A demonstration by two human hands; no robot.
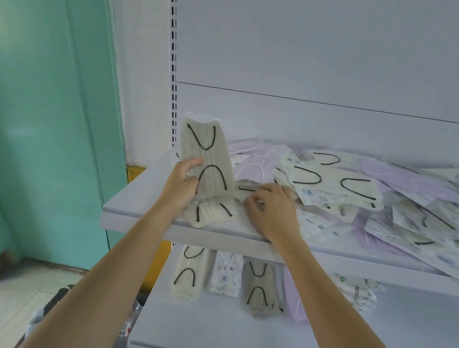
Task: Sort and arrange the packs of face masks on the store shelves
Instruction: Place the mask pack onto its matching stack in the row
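My left hand [180,185] grips a grey pack [206,156] of masks at the left end of the upper shelf [136,217]. The thumb lies across its front and the fingers are behind, so the pack stands nearly upright with its bottom edge close to the shelf board. I take it I am holding it clear of the pile while the other hand works.

My right hand [273,211] is low over the shelf near the middle of its front edge. Its fingers curl down onto a flat pack [246,189] with a black ear loop. I cannot tell whether they pinch its wrapper or only press on it.

A cream pack [212,212] lies flat at the shelf's front edge, partly under the grey one. From the middle of the upper shelf to its right end sprawls a loose heap of packs [363,202], cream, lilac and printed, overlapping at all angles. That is plainly the unsorted stock.

Below the upper shelf, on the lower shelf [232,333], a row of packs [259,287] lies side by side, which I read as the pattern to copy. I judge the sorting up here to be at an early stage. The slick wrappers will likely slide if I tug one from the heap.
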